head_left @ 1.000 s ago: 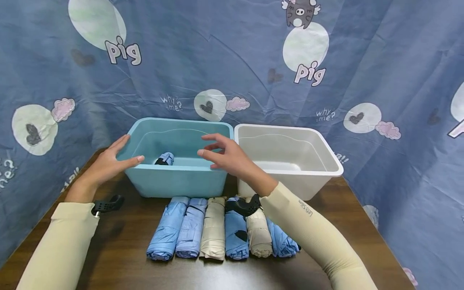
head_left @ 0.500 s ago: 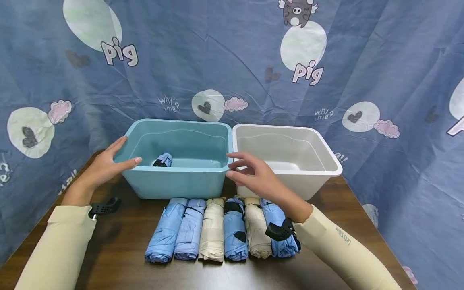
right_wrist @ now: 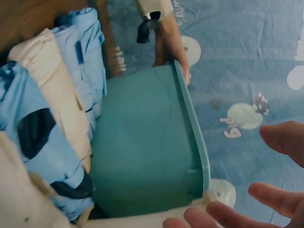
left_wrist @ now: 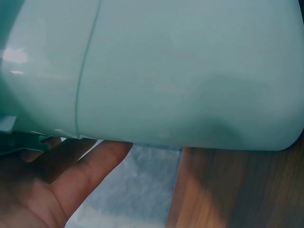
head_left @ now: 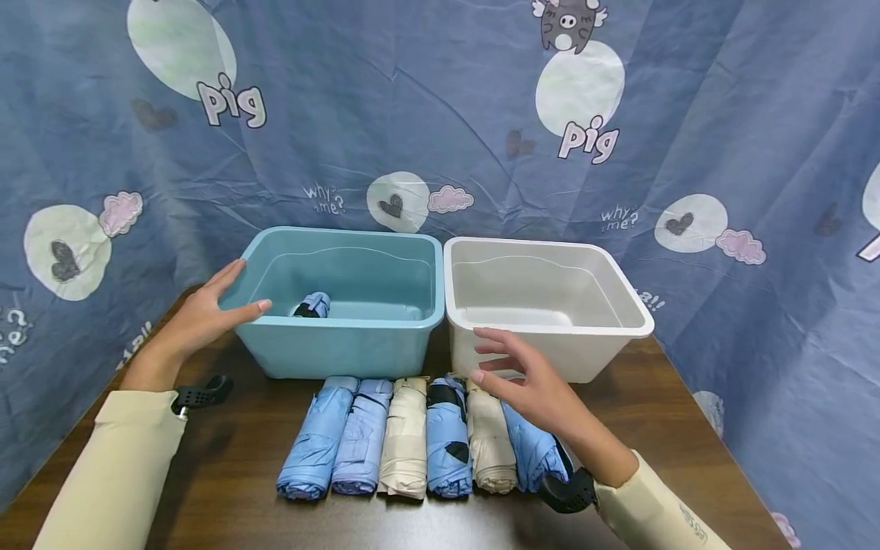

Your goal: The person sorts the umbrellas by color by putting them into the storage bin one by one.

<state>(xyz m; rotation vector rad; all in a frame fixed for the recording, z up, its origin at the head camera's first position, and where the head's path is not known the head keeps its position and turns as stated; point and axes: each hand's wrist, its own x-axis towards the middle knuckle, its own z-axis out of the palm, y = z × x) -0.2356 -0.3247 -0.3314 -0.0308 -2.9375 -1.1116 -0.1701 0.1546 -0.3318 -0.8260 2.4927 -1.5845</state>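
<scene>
My left hand (head_left: pixel 195 321) rests against the left end of a teal plastic bin (head_left: pixel 337 347), fingers spread along its side and thumb by the front rim. Inside that bin lies a small light-blue rolled cloth bundle (head_left: pixel 317 302) with a black patch. My right hand (head_left: pixel 532 386) hovers with bent, parted fingers and holds nothing. Below it are the right-hand bundles of a row: a beige roll (head_left: pixel 492 451) and a blue roll (head_left: pixel 536 458), the latter partly hidden by the wrist. In the right wrist view, the fingers (right_wrist: pixel 275 199) are apart from one another.
A white bin (head_left: pixel 550 353) stands against the teal one on its right. More rolls continue the row leftward: a blue one with black patches (head_left: pixel 448 458), a beige one (head_left: pixel 404 447) and two blue ones. A patterned blue curtain (head_left: pixel 481 92) hangs behind the wooden table (head_left: pixel 234 458).
My right hand has moved from above the teal bin, rightward and toward me, to over the row of rolls. The left hand stays at the teal bin's end.
</scene>
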